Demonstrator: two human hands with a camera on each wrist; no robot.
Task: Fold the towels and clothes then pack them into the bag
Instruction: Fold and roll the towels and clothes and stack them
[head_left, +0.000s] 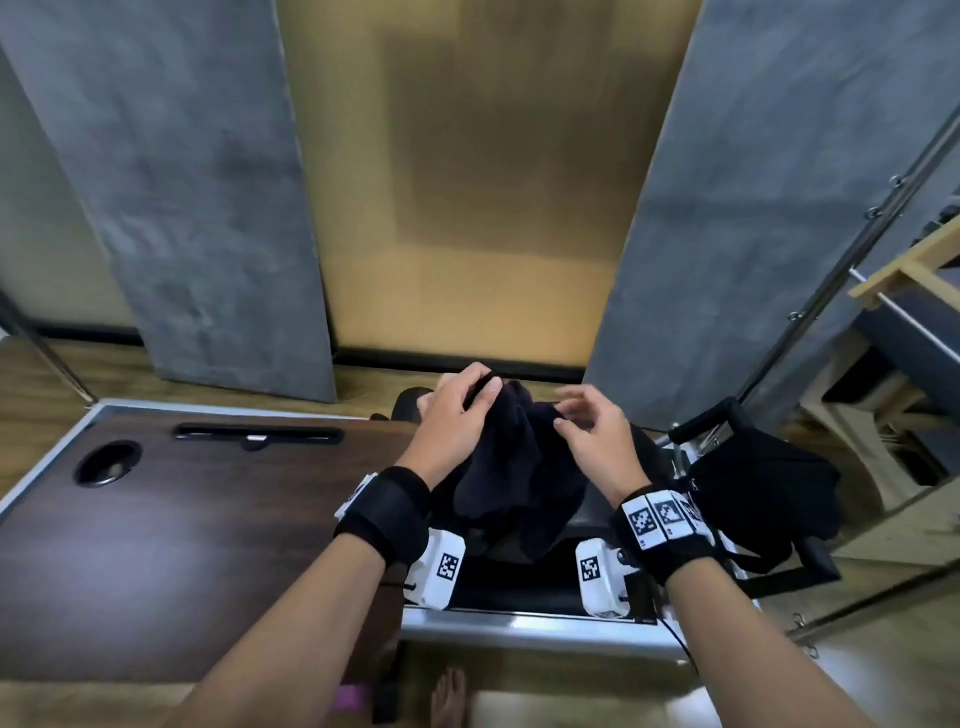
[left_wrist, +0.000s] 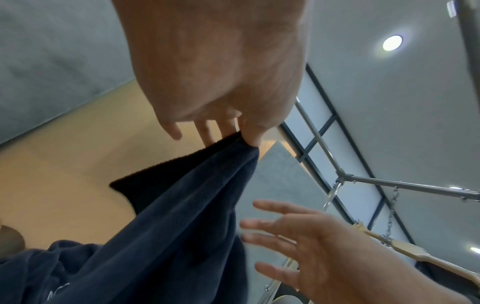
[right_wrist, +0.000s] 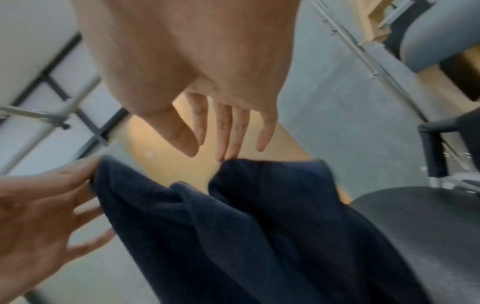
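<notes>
The left hand (head_left: 451, 415) pinches the top edge of a dark blue towel (head_left: 511, 467) and holds it up. The right hand (head_left: 597, 436) is just beside the towel with loose, spread fingers (right_wrist: 228, 133). It grips nothing, and its fingertips are at the cloth's edge.

The towel hangs down in the middle, between both hands, over a grey bench (head_left: 519, 587) near the person. It is bunched up and not flat.

This looks like the start of folding. The towel is lifted, but no neat fold shows yet. Next, the right hand probably needs to catch the other top corner. Then both hands can pull the towel wide and straight.

On the left is a big brown table (head_left: 182, 545) with a round hole (head_left: 106, 465) and a long slot (head_left: 257, 435). On the right sits a black bag (head_left: 763, 488), just beside the bench. A black bar (head_left: 701, 418) and metal poles (head_left: 841, 270) stand close to the bag. The hanging towel could brush them when it opens out.
</notes>
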